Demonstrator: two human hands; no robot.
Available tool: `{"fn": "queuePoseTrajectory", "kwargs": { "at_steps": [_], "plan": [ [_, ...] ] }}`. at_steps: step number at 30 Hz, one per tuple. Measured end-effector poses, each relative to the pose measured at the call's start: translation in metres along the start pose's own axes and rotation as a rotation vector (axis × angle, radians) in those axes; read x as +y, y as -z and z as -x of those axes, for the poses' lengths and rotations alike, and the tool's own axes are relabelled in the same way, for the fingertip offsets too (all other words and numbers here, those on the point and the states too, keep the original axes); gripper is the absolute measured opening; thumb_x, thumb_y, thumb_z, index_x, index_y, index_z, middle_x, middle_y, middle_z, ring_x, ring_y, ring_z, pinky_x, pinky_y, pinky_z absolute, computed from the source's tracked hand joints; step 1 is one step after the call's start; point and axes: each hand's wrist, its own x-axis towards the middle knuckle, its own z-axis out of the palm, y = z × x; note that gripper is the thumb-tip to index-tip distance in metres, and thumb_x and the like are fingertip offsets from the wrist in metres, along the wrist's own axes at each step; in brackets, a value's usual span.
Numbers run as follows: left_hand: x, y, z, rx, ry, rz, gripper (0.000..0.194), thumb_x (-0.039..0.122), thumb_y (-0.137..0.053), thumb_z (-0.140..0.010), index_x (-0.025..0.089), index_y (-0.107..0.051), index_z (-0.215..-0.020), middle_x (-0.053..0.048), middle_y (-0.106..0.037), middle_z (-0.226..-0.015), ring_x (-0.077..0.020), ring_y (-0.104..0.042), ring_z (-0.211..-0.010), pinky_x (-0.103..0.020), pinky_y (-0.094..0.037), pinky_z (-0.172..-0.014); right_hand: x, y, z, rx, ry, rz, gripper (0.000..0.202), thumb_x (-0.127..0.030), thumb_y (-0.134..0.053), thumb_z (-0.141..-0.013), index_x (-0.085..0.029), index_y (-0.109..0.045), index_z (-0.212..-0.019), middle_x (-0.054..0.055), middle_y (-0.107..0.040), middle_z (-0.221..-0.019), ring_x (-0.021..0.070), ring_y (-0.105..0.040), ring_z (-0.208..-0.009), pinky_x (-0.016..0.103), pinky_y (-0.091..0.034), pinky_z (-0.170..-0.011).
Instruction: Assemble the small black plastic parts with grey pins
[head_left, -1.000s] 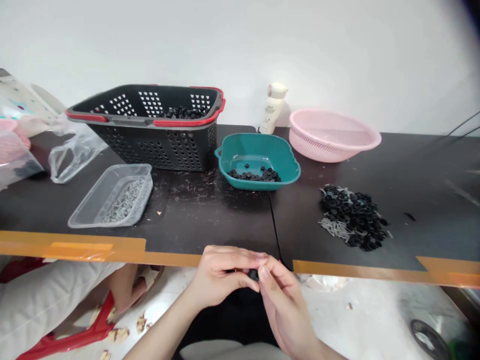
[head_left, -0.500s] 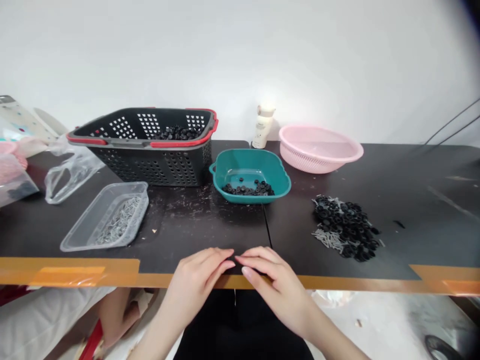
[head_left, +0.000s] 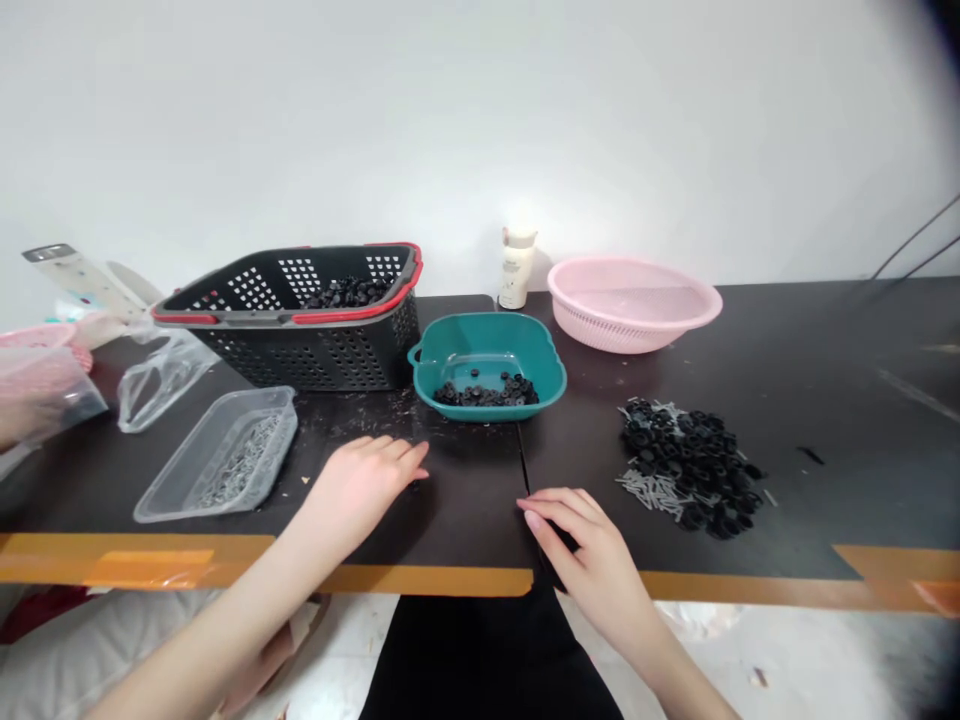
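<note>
My left hand (head_left: 379,480) is over the dark table, between the clear tray of metal pins (head_left: 244,462) and the teal basin (head_left: 489,325). Its fingers are bent and closed; anything between them is hidden. Near the table's front edge, my right hand (head_left: 589,545) has thumb and forefinger tips pressed together. What sits in that pinch is too small to make out. Small black round parts (head_left: 495,392) lie at the bottom of the basin. A pile of black caps (head_left: 690,460) mixed with grey pins (head_left: 651,490) is right of my right hand.
Behind the tray stands a dark basket (head_left: 322,350) with a red-trimmed rim and black parts inside. A cream bottle (head_left: 516,270) and a pink colander (head_left: 637,335) are at the back. A plastic bag (head_left: 161,375) and another person's hand (head_left: 30,415) are at left.
My hands were close together at the table's front edge and have moved apart. The left went forward and left toward the basin; the right shifted a little right. The view shifted slightly too.
</note>
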Motion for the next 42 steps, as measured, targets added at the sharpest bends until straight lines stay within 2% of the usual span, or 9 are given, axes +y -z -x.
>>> {"fn": "queuePoseTrajectory", "kwargs": {
  "at_steps": [5, 9, 12, 18, 24, 27, 31, 35, 42],
  "plan": [
    [-0.014, 0.018, -0.083, -0.134, 0.154, 0.071, 0.029, 0.036, -0.05, -0.099, 0.021, -0.072, -0.11, -0.009, -0.076, -0.106, -0.0252, -0.069, -0.1, -0.033, -0.051, -0.082, -0.003, 0.0, -0.001, 0.02, 0.013, -0.027, 0.021, -0.029, -0.055, -0.097, -0.024, -0.074, -0.101, 0.008, -0.073, -0.102, 0.0267, -0.063, -0.098, 0.046, -0.051, -0.089],
    [-0.024, -0.016, -0.158, -0.266, 0.169, 0.084, 0.018, 0.024, -0.058, -0.095, 0.015, -0.071, -0.104, -0.011, -0.073, -0.104, -0.0256, -0.069, -0.099, -0.038, -0.053, -0.083, -0.007, 0.001, 0.002, 0.033, 0.031, -0.076, 0.02, -0.027, -0.055, -0.096, -0.024, -0.075, -0.098, 0.007, -0.073, -0.098, 0.0253, -0.065, -0.095, 0.043, -0.053, -0.088],
    [-0.022, -0.04, -0.177, -0.35, 0.153, 0.105, 0.023, 0.031, -0.061, -0.094, 0.015, -0.065, -0.11, -0.008, -0.068, -0.11, -0.021, -0.068, -0.094, -0.04, -0.057, -0.082, -0.002, 0.014, 0.004, 0.05, 0.016, -0.148, 0.019, -0.028, -0.056, -0.096, -0.024, -0.075, -0.1, 0.007, -0.073, -0.098, 0.0235, -0.067, -0.093, 0.039, -0.055, -0.084],
    [-0.02, -0.043, -0.168, -0.359, 0.121, 0.168, 0.031, 0.036, -0.059, -0.095, 0.012, -0.064, -0.113, -0.006, -0.066, -0.112, -0.0227, -0.067, -0.096, -0.04, -0.057, -0.083, 0.039, 0.087, -0.013, 0.292, 0.034, 0.413, 0.02, -0.025, -0.058, -0.093, -0.019, -0.076, -0.098, 0.011, -0.073, -0.095, 0.0292, -0.06, -0.09, 0.045, -0.05, -0.084],
    [-0.014, -0.003, -0.17, -0.217, 0.221, 0.256, 0.012, 0.025, -0.063, -0.09, 0.016, -0.065, -0.097, -0.006, -0.072, -0.089, -0.02, -0.069, -0.081, -0.033, -0.054, -0.073, 0.057, 0.125, -0.049, -0.053, 0.093, 0.824, 0.016, -0.018, -0.063, -0.089, -0.02, -0.079, -0.084, 0.008, -0.072, -0.084, 0.0267, -0.058, -0.08, 0.037, -0.047, -0.075],
    [0.005, 0.029, -0.14, -0.11, 0.239, 0.375, 0.018, 0.029, -0.063, -0.088, 0.019, -0.062, -0.102, -0.002, -0.072, -0.087, -0.0166, -0.069, -0.073, -0.026, -0.052, -0.067, 0.056, 0.122, -0.061, -0.156, 0.126, 0.874, 0.018, -0.013, -0.065, -0.084, -0.019, -0.077, -0.073, 0.008, -0.071, -0.076, 0.0261, -0.058, -0.078, 0.036, -0.044, -0.075],
    [0.041, 0.048, -0.079, -0.041, 0.249, 0.876, 0.014, 0.034, -0.067, -0.085, 0.02, -0.067, -0.088, 0.004, -0.067, -0.068, -0.012, -0.062, -0.055, -0.022, -0.049, -0.057, 0.059, 0.12, -0.072, -0.248, 0.137, 0.924, 0.014, -0.009, -0.067, -0.077, -0.018, -0.075, -0.068, 0.008, -0.071, -0.073, 0.0249, -0.061, -0.076, 0.033, -0.041, -0.069],
    [0.067, 0.028, -0.031, -0.102, 0.376, 1.246, 0.007, 0.026, -0.064, -0.086, 0.02, -0.068, -0.087, 0.0, -0.073, -0.077, -0.0148, -0.071, -0.067, -0.023, -0.053, -0.065, 0.063, 0.121, -0.076, -0.299, 0.132, 0.946, 0.017, -0.005, -0.064, -0.074, -0.017, -0.071, -0.065, 0.009, -0.07, -0.071, 0.0242, -0.063, -0.074, 0.03, -0.039, -0.064],
    [0.095, -0.018, 0.003, 0.122, 0.72, 1.7, 0.012, 0.017, -0.077, -0.069, 0.018, -0.067, -0.078, 0.005, -0.061, -0.06, -0.011, -0.064, -0.056, -0.021, -0.053, -0.058, 0.052, 0.118, -0.076, -0.326, 0.165, 0.898, 0.023, -0.005, -0.05, -0.086, -0.016, -0.063, -0.07, 0.012, -0.066, -0.08, 0.0234, -0.061, -0.073, 0.032, -0.041, -0.063]
  ]
}}
